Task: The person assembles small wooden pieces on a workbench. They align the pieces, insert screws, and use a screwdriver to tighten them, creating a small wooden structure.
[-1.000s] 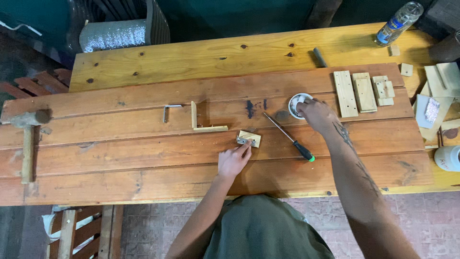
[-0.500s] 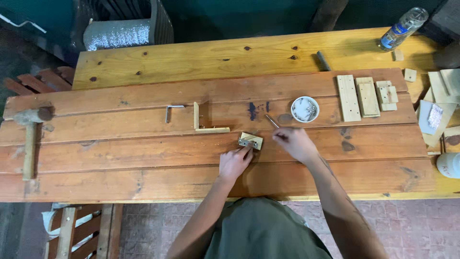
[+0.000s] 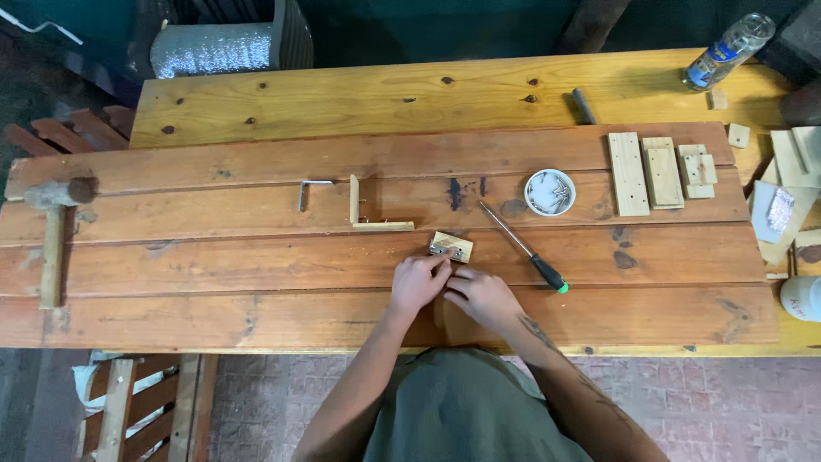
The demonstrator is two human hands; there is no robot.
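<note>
Here the small wooden block (image 3: 451,246), with a metal piece on its near edge, lies on the reddish plank of the workbench (image 3: 256,274), its long axis tilted slightly from the plank's grain. It sits just beyond the fingertips, away from the body. The left hand (image 3: 417,282) touches its near left corner with curled fingers pinching there. The right hand (image 3: 481,295) is just beside, a little nearer to the body; whether its bent fingers hold something small, I cannot tell. To the right lies a screwdriver (image 3: 522,248), and further a white dish of screws (image 3: 549,192).
</note>
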